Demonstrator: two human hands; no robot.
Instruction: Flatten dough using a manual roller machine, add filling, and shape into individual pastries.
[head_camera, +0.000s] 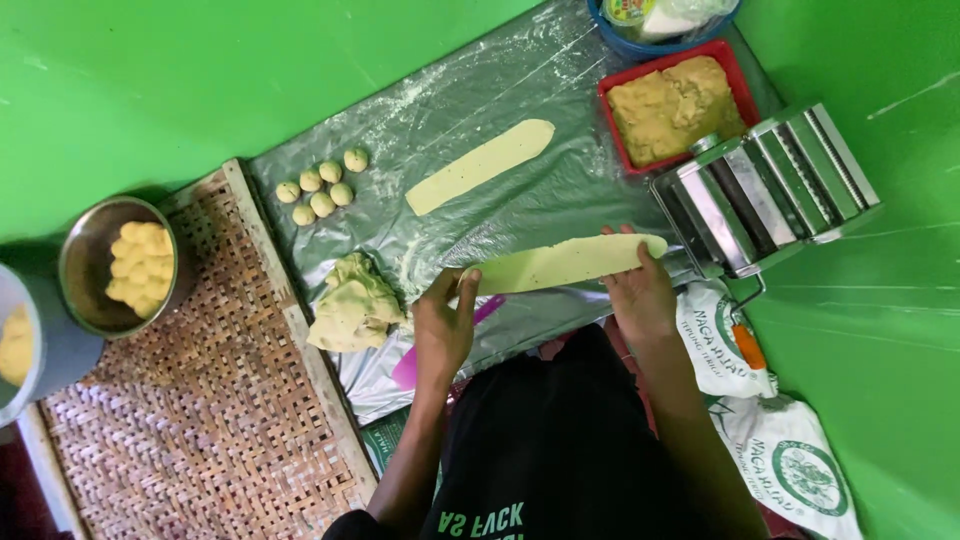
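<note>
A long flat strip of pale yellow dough (560, 264) hangs between my two hands above the plastic-covered work surface (470, 110). My left hand (443, 325) pinches its left end and my right hand (638, 290) supports its right end, next to the metal dough roller machine (760, 190). A second rolled strip (480, 166) lies flat on the plastic further away. A crumpled pile of thin dough (352, 305) sits to the left of my left hand, and several small dough balls (322, 187) lie beyond it.
A red tray of dough (675, 105) and a blue tub (640, 30) stand at the far right. A woven bamboo tray (200, 400) lies on the left, with a metal bowl of dough pieces (120, 265) beside it. White printed sacks (790, 460) lie by my right arm.
</note>
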